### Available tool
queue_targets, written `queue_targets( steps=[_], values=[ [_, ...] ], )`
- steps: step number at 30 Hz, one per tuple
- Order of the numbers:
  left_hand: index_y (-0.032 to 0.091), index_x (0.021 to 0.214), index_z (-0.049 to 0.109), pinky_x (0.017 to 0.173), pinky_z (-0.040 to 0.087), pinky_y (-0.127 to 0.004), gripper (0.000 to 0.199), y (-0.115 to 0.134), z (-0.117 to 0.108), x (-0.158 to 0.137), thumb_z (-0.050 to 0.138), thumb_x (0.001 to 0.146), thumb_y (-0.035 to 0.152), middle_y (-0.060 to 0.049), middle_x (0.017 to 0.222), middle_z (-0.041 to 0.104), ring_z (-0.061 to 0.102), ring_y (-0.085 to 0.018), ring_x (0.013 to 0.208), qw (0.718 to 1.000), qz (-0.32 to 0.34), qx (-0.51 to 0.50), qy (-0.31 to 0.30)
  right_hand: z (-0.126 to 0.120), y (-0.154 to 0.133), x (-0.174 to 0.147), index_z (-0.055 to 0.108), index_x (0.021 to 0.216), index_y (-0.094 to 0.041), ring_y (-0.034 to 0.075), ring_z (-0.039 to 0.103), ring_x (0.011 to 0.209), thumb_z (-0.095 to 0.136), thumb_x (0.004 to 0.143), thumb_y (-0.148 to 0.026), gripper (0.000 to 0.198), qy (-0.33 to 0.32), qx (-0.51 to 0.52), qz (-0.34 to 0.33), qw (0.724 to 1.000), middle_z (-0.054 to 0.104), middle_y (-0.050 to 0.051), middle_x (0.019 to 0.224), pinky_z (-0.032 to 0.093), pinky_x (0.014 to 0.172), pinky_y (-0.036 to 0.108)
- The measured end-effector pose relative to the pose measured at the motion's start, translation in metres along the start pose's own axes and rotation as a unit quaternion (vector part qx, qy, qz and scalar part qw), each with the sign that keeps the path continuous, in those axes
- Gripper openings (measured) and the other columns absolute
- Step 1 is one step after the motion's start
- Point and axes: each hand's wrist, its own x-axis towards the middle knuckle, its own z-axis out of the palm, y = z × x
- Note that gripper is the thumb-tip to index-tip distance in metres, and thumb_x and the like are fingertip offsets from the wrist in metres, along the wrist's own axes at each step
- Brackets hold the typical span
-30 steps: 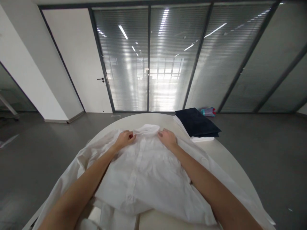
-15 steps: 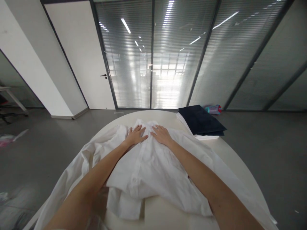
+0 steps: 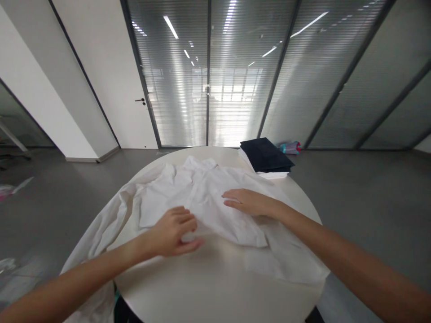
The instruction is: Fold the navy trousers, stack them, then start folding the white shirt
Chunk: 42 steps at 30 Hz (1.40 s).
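Observation:
A white button shirt point(image 3: 208, 193) lies spread on a round white table point(image 3: 215, 282), collar toward the far side, one sleeve hanging over the left edge. My left hand point(image 3: 175, 232) rests at the shirt's near hem, fingers curled over the cloth edge. My right hand point(image 3: 247, 202) lies flat, palm down, on the shirt's right front, fingers pointing left.
A folded dark garment point(image 3: 266, 154) sits on a white folded one at the table's far right. A teal and red bottle point(image 3: 290, 146) lies on the grey floor behind. Glass walls with blinds and a white door point(image 3: 111, 80) stand beyond.
Both hands have slid from the collar area down toward me along the shirt front. The shirt now lies flatter and farther from the near edge.

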Motion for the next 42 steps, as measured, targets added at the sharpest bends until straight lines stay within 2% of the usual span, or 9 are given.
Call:
queue_targets(
  steps=[3, 7, 14, 21, 28, 35, 38, 40, 42],
  values=[
    [0.023, 0.085, 0.064, 0.072, 0.052, -0.038, 0.015, 0.049, 0.015, -0.027, 0.058, 0.092, 0.035, -0.007, 0.083, 0.068, 0.063, -0.022, 0.075, 0.993, -0.036, 0.049, -0.097, 0.015, -0.005, -0.021, 0.061, 0.137, -0.022, 0.026, 0.046, 0.139, 0.042, 0.102, -0.044, 0.046, -0.007, -0.019, 0.026, 0.999, 0.054, 0.007, 0.146, 0.034, 0.116, 0.039],
    [0.016, 0.117, 0.062, 0.086, 0.054, -0.042, 0.031, 0.064, 0.039, -0.044, 0.054, 0.087, 0.013, -0.017, 0.124, 0.064, 0.063, -0.03, 0.108, 0.98, -0.103, 0.14, -0.096, 0.033, 0.0, -0.018, 0.046, 0.149, -0.022, 0.027, 0.039, 0.143, 0.032, 0.103, -0.05, 0.056, -0.025, -0.017, 0.086, 0.996, 0.038, 0.008, 0.157, 0.03, 0.117, 0.042],
    [0.015, 0.12, 0.062, 0.076, 0.055, -0.038, 0.049, 0.056, 0.039, -0.049, 0.041, 0.08, -0.005, -0.016, 0.105, 0.066, 0.064, -0.028, 0.097, 0.961, -0.126, 0.206, -0.138, 0.047, 0.005, 0.02, 0.039, 0.153, -0.034, 0.042, 0.041, 0.135, 0.024, 0.095, -0.072, 0.071, 0.001, -0.112, 0.183, 0.977, 0.041, 0.008, 0.156, 0.035, 0.107, 0.058],
    [0.012, 0.114, 0.065, 0.077, 0.054, -0.042, 0.048, 0.029, 0.024, -0.063, 0.046, 0.074, -0.007, -0.016, 0.103, 0.065, 0.061, -0.029, 0.093, 0.943, -0.143, 0.231, -0.19, 0.048, 0.018, 0.062, 0.039, 0.153, -0.031, 0.042, 0.033, 0.141, 0.023, 0.089, -0.08, 0.082, 0.015, -0.158, 0.238, 0.958, 0.036, 0.013, 0.158, 0.023, 0.112, 0.059],
    [0.016, 0.065, 0.06, 0.065, 0.044, -0.026, 0.034, 0.019, -0.06, -0.082, 0.04, 0.087, 0.0, -0.006, 0.082, 0.053, 0.052, -0.015, 0.074, 0.983, -0.173, -0.043, -0.033, 0.036, 0.035, 0.095, 0.034, 0.155, -0.032, 0.042, 0.027, 0.144, 0.019, 0.087, -0.082, 0.085, -0.013, -0.171, 0.277, 0.945, 0.032, 0.012, 0.16, 0.017, 0.114, 0.061],
    [0.025, 0.069, 0.063, 0.06, 0.046, -0.027, 0.025, 0.024, -0.146, -0.121, 0.061, 0.093, 0.034, -0.001, 0.071, 0.043, 0.048, -0.015, 0.07, 0.9, -0.236, -0.298, 0.212, 0.034, 0.056, 0.104, 0.03, 0.157, -0.032, 0.042, 0.028, 0.144, 0.023, 0.089, -0.08, 0.083, -0.016, -0.174, 0.268, 0.947, 0.029, 0.012, 0.162, 0.023, 0.112, 0.061],
    [0.031, 0.097, 0.071, 0.069, 0.053, -0.029, 0.013, 0.018, -0.149, -0.14, 0.06, 0.093, 0.038, -0.001, 0.081, 0.062, 0.059, -0.016, 0.077, 0.924, -0.242, -0.295, 0.017, 0.029, 0.053, 0.099, 0.034, 0.155, -0.026, 0.04, 0.042, 0.136, 0.034, 0.092, -0.072, 0.078, 0.001, -0.163, 0.229, 0.96, 0.039, 0.016, 0.156, 0.035, 0.107, 0.054],
    [0.031, 0.12, 0.067, 0.085, 0.055, -0.033, 0.029, 0.015, -0.142, -0.146, 0.06, 0.093, 0.04, -0.003, 0.096, 0.07, 0.065, -0.02, 0.09, 0.926, -0.253, -0.256, -0.116, 0.019, 0.043, 0.091, 0.039, 0.152, -0.02, 0.036, 0.051, 0.128, 0.04, 0.096, -0.063, 0.07, 0.03, -0.157, 0.206, 0.965, 0.048, 0.016, 0.149, 0.04, 0.103, 0.047],
    [0.028, 0.128, 0.064, 0.092, 0.054, -0.034, 0.037, 0.012, -0.131, -0.141, 0.056, 0.095, 0.043, -0.006, 0.105, 0.072, 0.067, -0.022, 0.099, 0.922, -0.28, -0.219, -0.151, 0.008, 0.026, 0.074, 0.053, 0.139, -0.017, 0.031, 0.058, 0.118, 0.045, 0.097, -0.052, 0.056, 0.085, -0.151, 0.179, 0.969, 0.06, 0.016, 0.135, 0.044, 0.096, 0.039]
  ],
)
